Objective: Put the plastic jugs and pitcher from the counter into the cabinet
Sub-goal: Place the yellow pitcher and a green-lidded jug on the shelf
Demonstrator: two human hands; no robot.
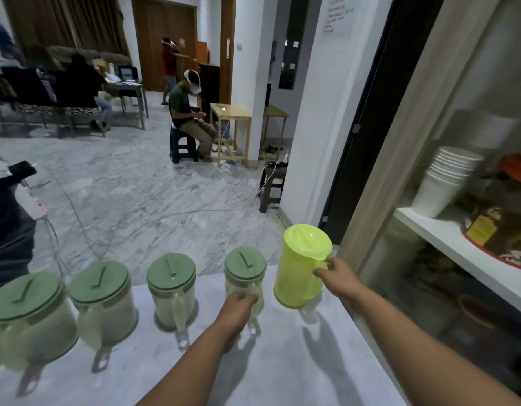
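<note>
A row of clear plastic jugs with green lids stands on the white counter (282, 361). My left hand (238, 306) grips the handle of the rightmost jug (245, 271), which still rests on the counter. The other jugs stand to its left: one (171, 285) beside it, another (102, 294), and the nearest (28, 312) at the far left. My right hand (335, 273) holds the handle of the yellow-green pitcher (303, 265), which is lifted slightly off the counter. The open cabinet (458, 247) is at the right.
The cabinet's white shelf carries stacked white cups (446, 180) and a dark round container (505, 218); below are dim pots. Beyond the counter lies a marble floor with cables, a dark stool (272, 186), a seated person (189, 118) and other people farther back.
</note>
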